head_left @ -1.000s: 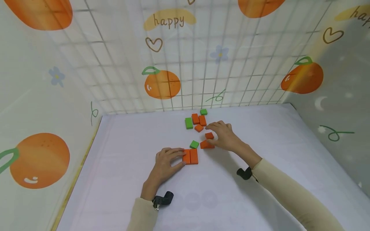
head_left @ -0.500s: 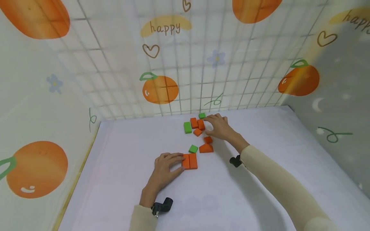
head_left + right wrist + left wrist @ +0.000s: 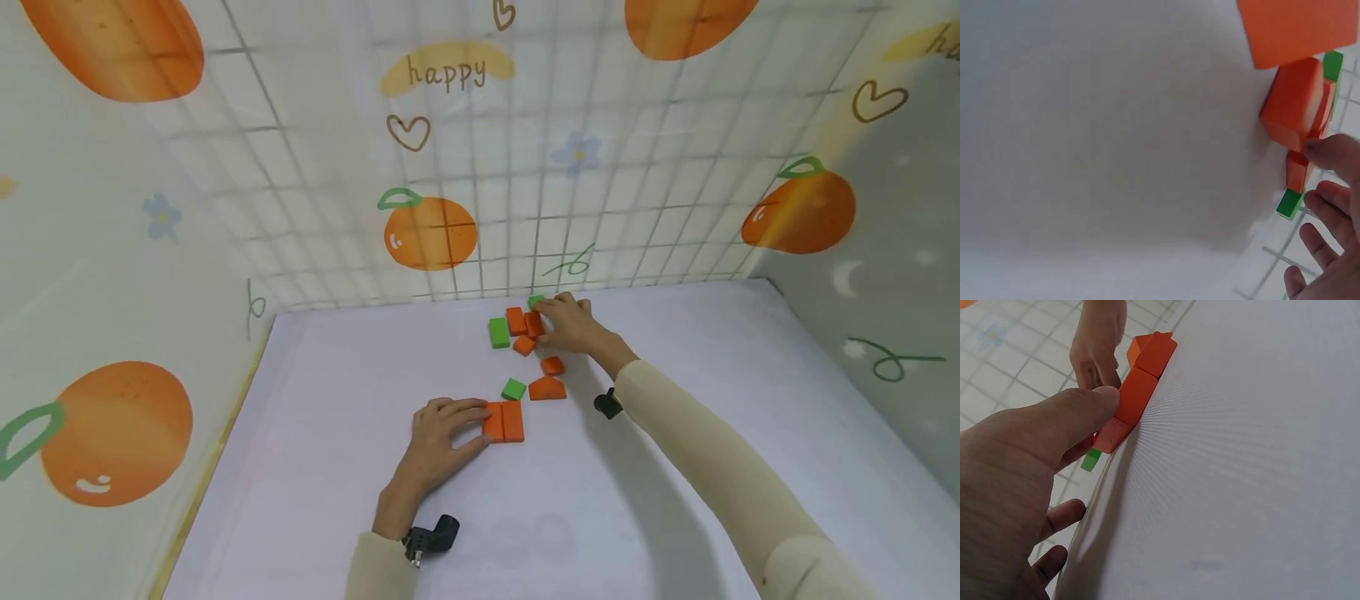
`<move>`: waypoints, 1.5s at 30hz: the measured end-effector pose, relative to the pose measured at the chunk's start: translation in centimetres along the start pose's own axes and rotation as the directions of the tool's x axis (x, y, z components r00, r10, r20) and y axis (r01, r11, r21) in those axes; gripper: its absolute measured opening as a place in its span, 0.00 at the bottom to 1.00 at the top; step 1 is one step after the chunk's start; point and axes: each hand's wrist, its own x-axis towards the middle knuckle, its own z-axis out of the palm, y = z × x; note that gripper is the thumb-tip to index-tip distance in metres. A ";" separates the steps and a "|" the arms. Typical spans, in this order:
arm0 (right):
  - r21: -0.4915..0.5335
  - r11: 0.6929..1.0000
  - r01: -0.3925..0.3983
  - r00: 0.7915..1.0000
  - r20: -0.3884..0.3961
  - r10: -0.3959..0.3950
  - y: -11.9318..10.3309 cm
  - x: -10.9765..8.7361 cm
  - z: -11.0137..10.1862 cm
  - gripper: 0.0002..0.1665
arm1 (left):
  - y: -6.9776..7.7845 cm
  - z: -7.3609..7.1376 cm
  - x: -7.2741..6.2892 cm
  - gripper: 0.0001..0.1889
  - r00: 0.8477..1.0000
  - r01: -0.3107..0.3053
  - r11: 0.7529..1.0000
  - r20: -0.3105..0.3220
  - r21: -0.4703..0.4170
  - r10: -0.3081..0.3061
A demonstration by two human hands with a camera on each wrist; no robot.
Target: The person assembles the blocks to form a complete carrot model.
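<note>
1. Holds, in the left grip (image 3: 437, 440), a near flat orange rectangular block (image 3: 492, 425) of unclear material, with the thumb at the near end and fingertips at the far end.
2. Clasps, in the right grip (image 3: 572, 327), a far orange rectangular block (image 3: 533, 324), with thumb and fingers bent around opposite ends.
3. Shows, to the right of the left grip's block and side by side with it, a matching flat orange rectangular block (image 3: 513, 422).
4. Has, just beyond that near pair, a small green square block (image 3: 513, 389) turned cornerwise, and right of this an orange trapezoid block (image 3: 548, 389).
5. Shows, between the trapezoid and the right grip, a small orange block (image 3: 552, 366).
6. Has, just left of the right grip's thumb, an orange diamond-set block (image 3: 524, 345).
7. Shows, left of the right grip's block, a second far orange rectangular block (image 3: 515, 322), then a green rectangular block (image 3: 498, 332).
8. Has, at the right grip's far fingertips, a small green block (image 3: 536, 301), partly hidden; cannot tell whether touched.
9. Carries all these blocks on a white tabletop (image 3: 337, 392).
10. Shows, beyond both grips, a white backdrop (image 3: 330, 217) printed with oranges and grid lines.
</note>
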 end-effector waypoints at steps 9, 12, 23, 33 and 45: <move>-0.039 0.999 0.010 0.999 -0.030 -0.012 0.6 -0.7 -0.4 0.34 | 0.4 0.3 0.0 0.19 1.000 -0.004 1.000 0.003 -0.007 0.004; -0.049 0.998 0.037 0.998 -0.056 -0.040 0.6 -1.2 -0.9 0.34 | 0.3 0.2 0.0 0.19 1.000 0.010 1.000 0.003 0.004 -0.010; -0.020 0.992 0.127 0.983 -0.132 -0.128 -0.5 -5.5 -2.1 0.35 | 0.0 -0.1 0.0 0.20 0.999 0.035 0.999 0.022 0.013 -0.035; 0.002 0.976 0.219 0.963 -0.165 -0.216 -2.8 -10.5 -1.8 0.33 | 0.1 0.1 0.0 0.20 1.000 0.028 1.000 0.011 0.004 -0.029; 0.004 0.957 0.291 0.943 -0.169 -0.286 -4.5 -13.6 0.4 0.33 | 0.0 0.2 0.1 0.20 0.999 0.047 0.999 0.028 0.008 -0.047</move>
